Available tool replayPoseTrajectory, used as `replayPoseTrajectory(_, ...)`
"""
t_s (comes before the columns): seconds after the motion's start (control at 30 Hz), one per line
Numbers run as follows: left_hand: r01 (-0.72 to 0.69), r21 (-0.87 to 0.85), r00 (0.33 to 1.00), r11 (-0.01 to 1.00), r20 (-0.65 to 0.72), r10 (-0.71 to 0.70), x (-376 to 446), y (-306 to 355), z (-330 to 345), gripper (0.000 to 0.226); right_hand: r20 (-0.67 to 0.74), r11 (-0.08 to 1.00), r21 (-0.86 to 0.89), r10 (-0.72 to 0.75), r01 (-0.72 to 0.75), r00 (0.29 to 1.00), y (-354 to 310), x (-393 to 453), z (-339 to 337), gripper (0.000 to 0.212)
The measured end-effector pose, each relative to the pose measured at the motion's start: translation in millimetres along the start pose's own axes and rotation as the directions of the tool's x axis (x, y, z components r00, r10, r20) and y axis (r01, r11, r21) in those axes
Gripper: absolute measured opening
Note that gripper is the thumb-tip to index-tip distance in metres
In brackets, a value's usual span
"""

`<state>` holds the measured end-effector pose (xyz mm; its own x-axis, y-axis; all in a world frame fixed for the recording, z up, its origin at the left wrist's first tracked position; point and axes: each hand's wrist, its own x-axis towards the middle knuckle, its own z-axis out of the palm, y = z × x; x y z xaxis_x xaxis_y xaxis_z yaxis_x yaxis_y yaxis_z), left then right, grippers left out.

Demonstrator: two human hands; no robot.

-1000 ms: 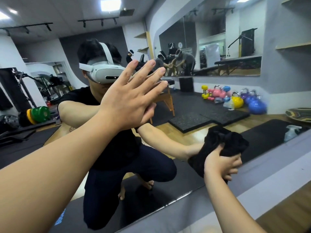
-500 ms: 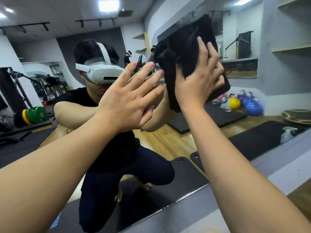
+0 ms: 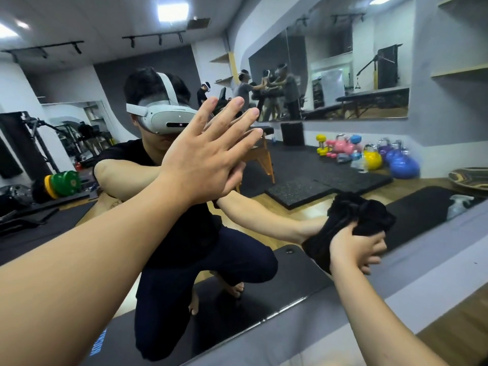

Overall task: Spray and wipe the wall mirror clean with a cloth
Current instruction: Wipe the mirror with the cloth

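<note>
Black cloth [image 3: 353, 223]: bunched, pinched in right hand [image 3: 355, 247], pressed on wall mirror [image 3: 303, 180] low, near its bottom edge | left hand [image 3: 203, 159]: fingers spread flat against glass, up-left of cloth | spray bottle [image 3: 458, 206]: reflected beyond right hand.

Reflected in the mirror [image 3: 79, 62], the person wears a white headset [image 3: 163, 120] with a strap over dark hair, a black short-sleeved T-shirt [image 3: 190, 228], dark trousers [image 3: 169, 299], bare forearms and bare feet.
</note>
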<state>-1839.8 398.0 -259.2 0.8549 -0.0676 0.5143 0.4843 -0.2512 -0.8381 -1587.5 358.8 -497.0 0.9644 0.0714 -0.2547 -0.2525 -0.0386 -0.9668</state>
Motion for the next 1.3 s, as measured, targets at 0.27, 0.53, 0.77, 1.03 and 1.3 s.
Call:
replayPoseTrajectory(0.27, 0.011, 0.002, 1.000, 1.000, -0.016, -0.011, 0, 0, 0, 0.060, -0.006, 0.676, -0.005, -0.737, 0.737, 0.676, -157, -80, -5, 0.069)
replayPoseTrajectory(0.53, 0.013, 0.006, 1.000, 1.000, -0.019, -0.013, 0, 1, 0, 0.061, -0.096, 0.598, 0.013, -0.797, 0.802, 0.596, -144, -82, 7, 0.069)
replayPoseTrajectory(0.77, 0.013, 0.006, 1.000, 1.000, -0.020, -0.013, 0, 0, 1, 0.060, -0.034, 0.954, -0.009, -0.299, 0.299, 0.954, -6, -14, 1, 0.069)
replayPoseTrajectory(1.03, -0.004, 0.020, 1.000, 1.000, -0.031, 0.004, 2, -1, -1, 0.060, 0.024, 0.999, -0.001, 0.054, -0.054, 0.998, -21, 2, -5, 0.072)
replayPoseTrajectory(1.3, -0.006, 0.003, 0.999, 1.000, -0.032, 0.006, 5, 1, -3, 0.060, 0.050, 0.501, -0.034, -0.863, 0.865, 0.502, -198, -106, -5, 0.070)
